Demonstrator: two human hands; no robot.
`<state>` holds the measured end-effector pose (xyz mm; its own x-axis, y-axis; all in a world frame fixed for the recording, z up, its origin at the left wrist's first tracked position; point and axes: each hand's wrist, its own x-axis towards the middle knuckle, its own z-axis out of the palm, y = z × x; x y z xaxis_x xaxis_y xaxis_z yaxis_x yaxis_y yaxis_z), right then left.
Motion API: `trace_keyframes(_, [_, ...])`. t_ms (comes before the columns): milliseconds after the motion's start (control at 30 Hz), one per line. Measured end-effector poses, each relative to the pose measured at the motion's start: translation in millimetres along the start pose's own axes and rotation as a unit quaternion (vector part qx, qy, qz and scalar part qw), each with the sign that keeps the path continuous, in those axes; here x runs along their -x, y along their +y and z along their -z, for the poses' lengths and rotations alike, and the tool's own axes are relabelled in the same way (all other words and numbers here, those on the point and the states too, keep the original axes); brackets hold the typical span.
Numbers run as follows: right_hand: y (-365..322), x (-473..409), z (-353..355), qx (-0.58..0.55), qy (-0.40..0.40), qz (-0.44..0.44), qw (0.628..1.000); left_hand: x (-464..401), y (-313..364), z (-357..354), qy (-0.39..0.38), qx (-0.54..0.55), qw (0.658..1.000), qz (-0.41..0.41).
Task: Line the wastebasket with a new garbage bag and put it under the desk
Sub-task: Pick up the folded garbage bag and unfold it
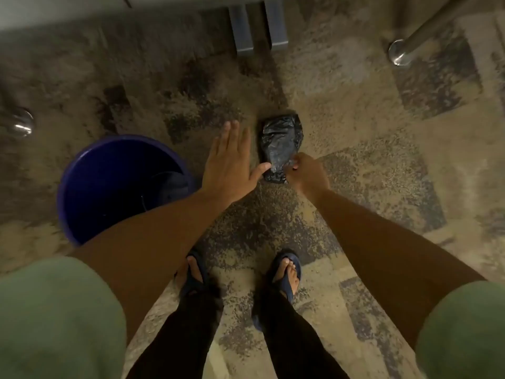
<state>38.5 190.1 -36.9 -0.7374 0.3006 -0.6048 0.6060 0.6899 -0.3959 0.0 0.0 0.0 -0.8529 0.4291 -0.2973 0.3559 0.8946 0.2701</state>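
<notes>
A folded black garbage bag [280, 143] hangs over the carpet in front of me. My right hand [307, 173] pinches its lower end from the right. My left hand [232, 160] is spread flat with fingers apart, its thumb tip touching the bag's lower left edge. The round blue wastebasket [82, 173] stands upright on the floor to the left, beside my left forearm. It has no liner on its rim, and something dark lies at its bottom.
The desk edge [82, 12] runs along the top. Grey desk legs [258, 28] stand ahead, chrome legs with round feet at the upper right [401, 51] and at the left [21, 123]. My sandalled feet [240, 274] stand on patterned carpet.
</notes>
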Motion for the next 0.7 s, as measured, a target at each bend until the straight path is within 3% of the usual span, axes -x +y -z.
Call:
trace_keyframes(400, [38,-87,-54,0.032,0.030,-0.063,0.997,-63,0,-100,-0.062,0.042,0.996,0.048])
trace_keyframes(700, [64,-143,-81,0.058,0.055,-0.067,0.995,-124,6,-172,-0.063,0.072,0.995,0.025])
